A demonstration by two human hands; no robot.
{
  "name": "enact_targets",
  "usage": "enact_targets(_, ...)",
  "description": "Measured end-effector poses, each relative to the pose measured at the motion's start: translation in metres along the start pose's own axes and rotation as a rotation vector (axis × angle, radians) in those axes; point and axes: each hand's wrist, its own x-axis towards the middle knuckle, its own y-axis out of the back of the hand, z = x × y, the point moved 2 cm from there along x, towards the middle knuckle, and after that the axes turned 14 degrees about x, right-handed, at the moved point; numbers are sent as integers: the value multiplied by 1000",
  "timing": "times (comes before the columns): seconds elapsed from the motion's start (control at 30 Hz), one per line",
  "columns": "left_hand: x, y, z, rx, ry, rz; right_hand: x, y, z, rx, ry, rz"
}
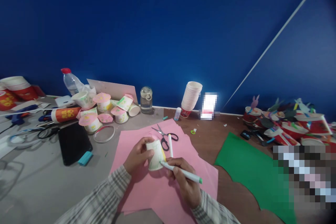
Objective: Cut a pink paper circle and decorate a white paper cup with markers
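Observation:
My left hand (138, 155) is closed around a white paper cup (155, 154), which is upside down above the pink paper (136, 190). Green pen strokes and a yellow patch show on the cup's side. In my right hand (183, 178) is a white marker (187, 175) with a green end, its tip touching the cup low on the right. Just beyond the hands lie black-handled scissors (165, 135), blades parted. Beside them is another white marker (170, 145) with a yellow end.
Several decorated paper cups (90, 122) crowd the left, near a black tablet (74, 143) and a blue marker cap (85, 158). A glass jar (146, 100), a glue stick (177, 113) and stacked cups (191, 98) stand at the back. Green paper (252, 171) lies right, before more cup crafts (291, 126).

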Motion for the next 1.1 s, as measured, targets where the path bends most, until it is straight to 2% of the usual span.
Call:
enact_targets(0.27, 1, 1, -1, 28, -40, 22, 1, -1, -3, -30, 26, -21)
enact_targets(0.63, 2, 3, -3, 46, -62, 20, 3, 2, -9, -84, 135, -28)
enact_targets(0.9, 1, 1, -3, 26, -54, 10, 1, 0, -4, -43, 43, -35)
enact_targets(1.1, 0, 1, -2, 30, -55, 12, 1, 0, -3, -84, 42, -53)
